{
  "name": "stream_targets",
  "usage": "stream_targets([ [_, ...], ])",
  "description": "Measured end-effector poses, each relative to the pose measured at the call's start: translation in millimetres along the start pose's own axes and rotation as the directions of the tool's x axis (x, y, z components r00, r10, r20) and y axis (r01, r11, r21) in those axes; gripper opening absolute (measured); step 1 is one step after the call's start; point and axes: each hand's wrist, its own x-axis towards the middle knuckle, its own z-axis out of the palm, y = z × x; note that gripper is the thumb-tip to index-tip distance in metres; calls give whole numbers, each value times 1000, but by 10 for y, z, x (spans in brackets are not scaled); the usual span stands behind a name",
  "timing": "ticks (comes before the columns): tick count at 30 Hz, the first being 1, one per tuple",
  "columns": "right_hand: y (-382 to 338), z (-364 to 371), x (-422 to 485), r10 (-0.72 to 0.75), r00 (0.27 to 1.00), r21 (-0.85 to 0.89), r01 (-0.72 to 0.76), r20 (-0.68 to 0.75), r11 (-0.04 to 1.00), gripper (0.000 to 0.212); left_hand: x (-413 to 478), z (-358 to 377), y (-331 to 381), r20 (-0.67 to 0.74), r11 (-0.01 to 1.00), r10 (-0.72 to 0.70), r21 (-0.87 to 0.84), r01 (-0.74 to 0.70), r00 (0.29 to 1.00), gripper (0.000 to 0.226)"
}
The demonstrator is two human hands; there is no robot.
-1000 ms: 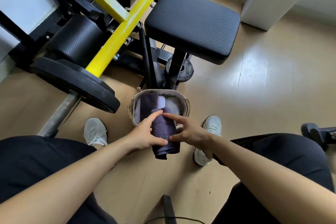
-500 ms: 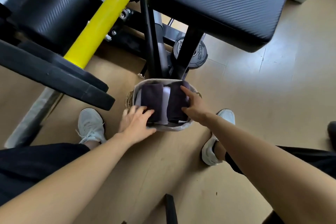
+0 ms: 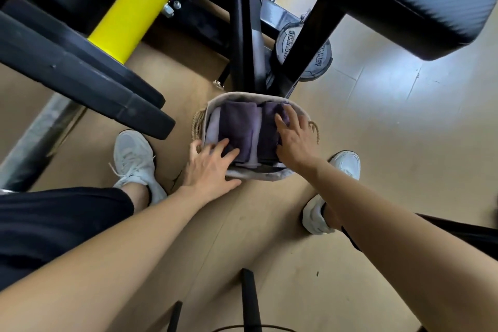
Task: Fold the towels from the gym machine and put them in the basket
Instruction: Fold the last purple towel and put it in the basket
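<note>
Palm down, the left hand rests with fingers spread on the near left rim of the basket and on the folded towels packed inside it on the floor. The right hand, fingers straight, presses the rightmost towel and grips nothing. No towel shows on the gym machine, so little seems left.
</note>
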Motion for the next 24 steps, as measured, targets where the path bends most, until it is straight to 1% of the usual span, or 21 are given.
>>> stream_targets([
  [1, -10, -40, -14, -27, 1000, -27, 27, -9, 999, 80, -18, 1, -3, -14, 1000, -1, 6, 1, 1000, 71],
  [3, 13, -84, -20, -53, 998, -9, 53, -15, 999, 86, -46, 1, -2, -70, 1000, -20, 1, 20, 997, 69],
  [4, 22, -94, -24, -61, 998, 5, 62, -8, 998, 89, -64, -8, -3, -107, 999, -49, -17, 48, 993, 71],
  [6, 26, -77, -27, -77, 996, 0, 77, 33, 997, 95, -105, -29, -9, -152, 988, -148, -73, 138, 977, 83],
  [10, 42, -36, -15, -94, 994, -21, 96, 62, 995, 106, -208, -51, 40, -81, 952, -268, -176, 251, 960, 118],
  [12, 54, -20, -1, -86, 994, -23, 87, 68, 996, 109, -228, -32, 75, -70, 916, -326, -270, 297, 943, 128],
  [14, 55, 12, 13, -70, 995, -28, 72, 66, 997, 109, -203, -7, 95, -58, 871, -358, -382, 310, 932, 134],
  [16, 48, 49, 27, -53, 997, -20, 54, 59, 998, 109, -155, -2, 105, -45, 833, -373, -455, 314, 927, 134],
  [18, 42, 74, 44, -38, 997, -3, 38, 63, 999, 109, -122, -10, 112, -52, 817, -397, -475, 327, 916, 130],
  [22, 19, 112, 80, -26, 998, 5, 26, 58, 1000, 109, -159, 13, 98, -104, 834, -365, -478, 275, 925, 120],
  [24, 9, 145, 94, -21, 998, 0, 22, 53, 1000, 108, -173, 25, 84, -105, 832, -363, -483, 272, 926, 116],
])
